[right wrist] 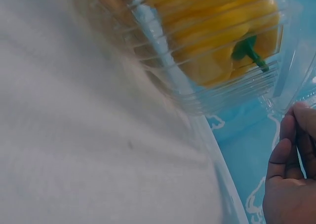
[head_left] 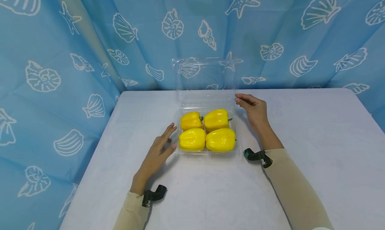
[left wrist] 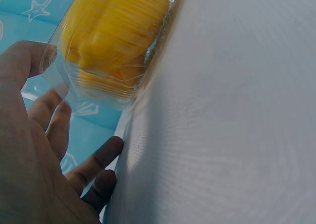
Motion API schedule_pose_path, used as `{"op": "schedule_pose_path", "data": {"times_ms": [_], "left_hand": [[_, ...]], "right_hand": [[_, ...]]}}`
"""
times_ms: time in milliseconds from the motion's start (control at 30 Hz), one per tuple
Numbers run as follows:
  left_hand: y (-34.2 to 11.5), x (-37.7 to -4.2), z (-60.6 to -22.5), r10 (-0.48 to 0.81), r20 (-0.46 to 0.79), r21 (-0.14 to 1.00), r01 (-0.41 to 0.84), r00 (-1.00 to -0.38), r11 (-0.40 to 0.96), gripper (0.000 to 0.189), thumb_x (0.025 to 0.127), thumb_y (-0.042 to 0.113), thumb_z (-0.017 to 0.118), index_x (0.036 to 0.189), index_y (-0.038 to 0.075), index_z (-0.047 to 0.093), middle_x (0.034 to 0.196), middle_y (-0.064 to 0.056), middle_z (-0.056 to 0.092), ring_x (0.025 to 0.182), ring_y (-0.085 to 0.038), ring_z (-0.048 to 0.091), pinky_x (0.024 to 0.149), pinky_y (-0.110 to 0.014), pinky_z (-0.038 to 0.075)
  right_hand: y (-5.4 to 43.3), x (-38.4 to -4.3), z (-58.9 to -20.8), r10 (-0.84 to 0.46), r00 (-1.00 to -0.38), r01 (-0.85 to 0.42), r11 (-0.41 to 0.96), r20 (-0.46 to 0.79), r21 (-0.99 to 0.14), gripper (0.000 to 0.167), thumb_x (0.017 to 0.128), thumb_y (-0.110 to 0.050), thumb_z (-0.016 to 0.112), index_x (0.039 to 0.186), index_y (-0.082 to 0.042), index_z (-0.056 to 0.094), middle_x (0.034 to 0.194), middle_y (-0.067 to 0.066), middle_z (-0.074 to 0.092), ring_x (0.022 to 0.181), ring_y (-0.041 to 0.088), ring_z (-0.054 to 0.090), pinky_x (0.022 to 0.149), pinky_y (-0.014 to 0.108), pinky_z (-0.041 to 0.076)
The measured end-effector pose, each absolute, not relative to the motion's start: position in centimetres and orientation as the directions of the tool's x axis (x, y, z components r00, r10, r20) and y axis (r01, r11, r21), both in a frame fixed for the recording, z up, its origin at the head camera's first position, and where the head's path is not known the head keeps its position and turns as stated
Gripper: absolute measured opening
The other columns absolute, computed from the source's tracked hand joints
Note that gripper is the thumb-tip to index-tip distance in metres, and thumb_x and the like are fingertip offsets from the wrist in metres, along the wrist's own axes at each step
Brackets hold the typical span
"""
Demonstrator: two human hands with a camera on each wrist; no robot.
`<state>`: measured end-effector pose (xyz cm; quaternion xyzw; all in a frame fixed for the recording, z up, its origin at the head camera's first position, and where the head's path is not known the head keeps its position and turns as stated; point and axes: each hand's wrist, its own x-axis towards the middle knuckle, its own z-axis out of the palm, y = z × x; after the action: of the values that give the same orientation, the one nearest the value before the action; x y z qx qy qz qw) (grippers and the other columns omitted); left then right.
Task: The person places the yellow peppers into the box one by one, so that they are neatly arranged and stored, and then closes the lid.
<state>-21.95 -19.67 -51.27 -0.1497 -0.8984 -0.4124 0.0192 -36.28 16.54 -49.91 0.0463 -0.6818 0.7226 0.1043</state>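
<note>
A clear plastic clamshell container [head_left: 207, 153] sits on the table, its hinged lid [head_left: 207, 78] raised at the back. Yellow bell peppers [head_left: 221, 140], several with green stems, fill the base in two rows. On the container's left side, my left hand [head_left: 156, 153] touches the rim with thumb and fingertips, its fingers spread and fairly straight. The left wrist view shows the thumb [left wrist: 43, 58] against the clear rim. My right hand [head_left: 254, 110] pinches the right edge of the lid near the hinge between thumb and fingers; the right wrist view shows the pinching fingertips [right wrist: 298, 108].
A white cloth [head_left: 315, 133] covers the table. Behind and to the left hangs a blue curtain [head_left: 144, 32] with white shell and starfish prints, close to the raised lid. Black camera mounts [head_left: 154, 195] are strapped on both wrists.
</note>
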Motion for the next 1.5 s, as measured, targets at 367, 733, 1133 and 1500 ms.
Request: {"op": "schedule_pose_path", "data": {"times_ms": [367, 733, 1133, 1500], "left_hand": [[-19.9, -21.8, -51.2, 0.257, 0.17, 0.728, 0.297, -0.951, 0.618, 0.059, 0.103, 0.041, 0.051, 0.158, 0.035, 0.029, 0.163, 0.02, 0.019, 0.116, -0.018, 0.048, 0.093, -0.052, 0.041], [-20.1, -21.7, -51.5, 0.272, 0.169, 0.735, 0.305, -0.947, 0.605, 0.059, 0.104, 0.04, 0.051, 0.158, 0.036, 0.028, 0.163, 0.02, 0.018, 0.114, -0.019, 0.048, 0.091, -0.049, 0.04], [-20.2, -21.7, -51.1, 0.288, 0.188, 0.73, 0.33, -0.939, 0.599, 0.06, 0.104, 0.036, 0.053, 0.159, 0.031, 0.029, 0.164, 0.016, 0.019, 0.112, -0.021, 0.048, 0.089, -0.047, 0.04], [-20.2, -21.9, -51.3, 0.29, 0.186, 0.724, 0.331, -0.939, 0.605, 0.06, 0.104, 0.038, 0.052, 0.159, 0.035, 0.028, 0.164, 0.016, 0.019, 0.113, -0.019, 0.048, 0.092, -0.049, 0.04]], "right_hand": [[16.7, -36.0, -50.4, 0.077, -0.974, -0.218, -0.048, 0.214, -0.975, 0.029, 0.089, -0.02, 0.076, 0.113, -0.004, 0.076, 0.106, 0.001, 0.074, 0.097, 0.017, 0.067, 0.087, 0.022, 0.051], [17.1, -35.2, -50.7, 0.067, -0.973, -0.221, -0.006, 0.22, -0.975, 0.033, 0.089, -0.022, 0.076, 0.114, -0.001, 0.074, 0.109, 0.002, 0.073, 0.101, 0.015, 0.067, 0.09, 0.022, 0.05], [17.2, -34.8, -50.6, 0.042, -0.97, -0.239, -0.016, 0.238, -0.971, 0.031, 0.089, -0.022, 0.077, 0.112, -0.001, 0.075, 0.109, 0.005, 0.072, 0.103, 0.02, 0.065, 0.09, 0.023, 0.05], [17.5, -34.2, -50.2, 0.042, -0.979, -0.202, -0.011, 0.202, -0.979, 0.031, 0.089, -0.021, 0.076, 0.111, 0.0, 0.075, 0.108, 0.003, 0.072, 0.103, 0.017, 0.065, 0.09, 0.023, 0.05]]}}
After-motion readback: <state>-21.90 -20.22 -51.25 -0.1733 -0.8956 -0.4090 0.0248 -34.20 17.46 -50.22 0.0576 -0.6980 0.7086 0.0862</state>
